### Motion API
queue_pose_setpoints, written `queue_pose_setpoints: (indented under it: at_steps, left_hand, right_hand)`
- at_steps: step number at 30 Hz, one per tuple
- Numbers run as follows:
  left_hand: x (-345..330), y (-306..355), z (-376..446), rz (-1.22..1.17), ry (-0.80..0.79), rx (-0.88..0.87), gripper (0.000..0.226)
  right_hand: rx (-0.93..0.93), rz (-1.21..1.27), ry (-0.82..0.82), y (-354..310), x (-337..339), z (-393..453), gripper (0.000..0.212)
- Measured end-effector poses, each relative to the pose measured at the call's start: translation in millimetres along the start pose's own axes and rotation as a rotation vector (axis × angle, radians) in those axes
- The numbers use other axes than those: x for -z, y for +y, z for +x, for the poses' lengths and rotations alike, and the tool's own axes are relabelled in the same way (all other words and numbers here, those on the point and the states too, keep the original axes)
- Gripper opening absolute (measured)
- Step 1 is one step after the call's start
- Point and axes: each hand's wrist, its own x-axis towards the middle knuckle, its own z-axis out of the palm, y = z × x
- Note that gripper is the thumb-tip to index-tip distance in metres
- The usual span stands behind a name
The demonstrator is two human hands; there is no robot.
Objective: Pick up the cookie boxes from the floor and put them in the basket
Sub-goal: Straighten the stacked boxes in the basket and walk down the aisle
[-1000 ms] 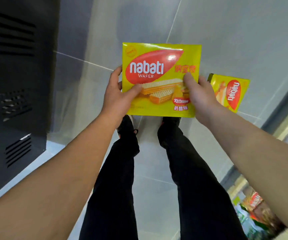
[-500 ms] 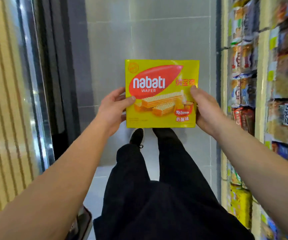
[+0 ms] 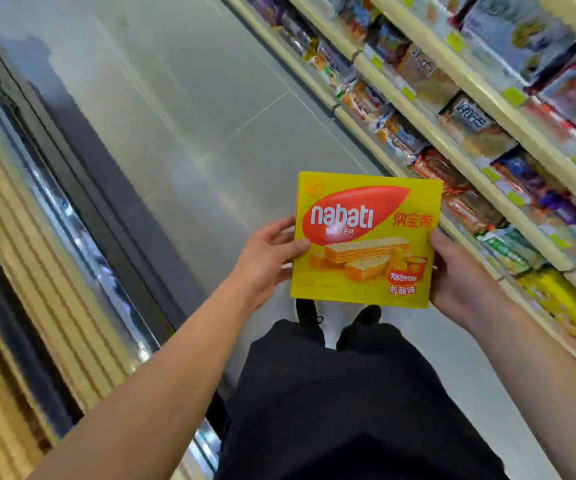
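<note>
Grey tiled shop floor [image 3: 189,140] fills the aisle, glossy, seams running diagonally. Cream multi-tier shelving unit [image 3: 466,98] runs along the right side, tiers packed edge to edge with snack packs: brown and dark wrapped packets [image 3: 476,126] on a middle tier, red-brown packs [image 3: 452,188] lower down, yellow packs [image 3: 563,303] at the bottom right; labels too blurred to read. Small green-yellow price tags [image 3: 513,95] sit on the shelf edges. Dark-framed glass-fronted cabinet [image 3: 82,216] lines the left side, with tan ribbed panelling [image 3: 6,258] at the far left edge.

Person's black trousers [image 3: 342,403] take up the bottom centre, two black shoes [image 3: 309,315] on the floor just below the box.

Flat yellow cardboard wafer box with red "nabati" oval logo [image 3: 366,237] is held up in the air in front of the body, face toward the camera, upright, off the floor, lower edge above the shoes. Left hand [image 3: 265,261] grips the box's left edge, thumb on the front face, fingers behind. Right hand [image 3: 459,275] grips the right edge, thumb along the side, fingers wrapped behind. Both forearms bare, reaching in from the bottom corners.
</note>
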Motion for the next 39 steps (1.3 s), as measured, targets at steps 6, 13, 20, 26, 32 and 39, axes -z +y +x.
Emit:
queue_pose_setpoints:
  at_steps: [6,13,20,26,32,39]
  left_hand:
    - [-77.5,-18.9,-7.8,0.220,-0.156,0.052,0.046]
    - [-178.6,-82.4,-41.9,0.480,-0.355,0.056,0.039]
    - [-299.0,-169.2,-98.7,0.667,-0.477,0.059,0.035]
    - [-414.8,-241.2,-140.8,0.855,-0.667,0.104,0.036]
    - [-535.2,-307.9,-155.8,1.063,-0.847,0.172,0.035]
    - [-686.2,-394.0,-157.5,1.233,-0.998,0.225,0.033]
  right_hand:
    - [0.082,0.214,0.139,39.4,82.1,-56.2,0.025]
    - [0.277,0.195,0.218,110.6,208.8,-135.8,0.017]
    - [0.341,0.310,0.382,199.7,327.0,-206.7,0.027]
    - [0.326,0.617,0.585,264.6,415.9,-257.2,0.030]
    - [0.349,0.819,0.728,301.4,500.7,-289.4,0.026]
    - [0.314,0.945,0.858,316.4,615.1,-305.9,0.029]
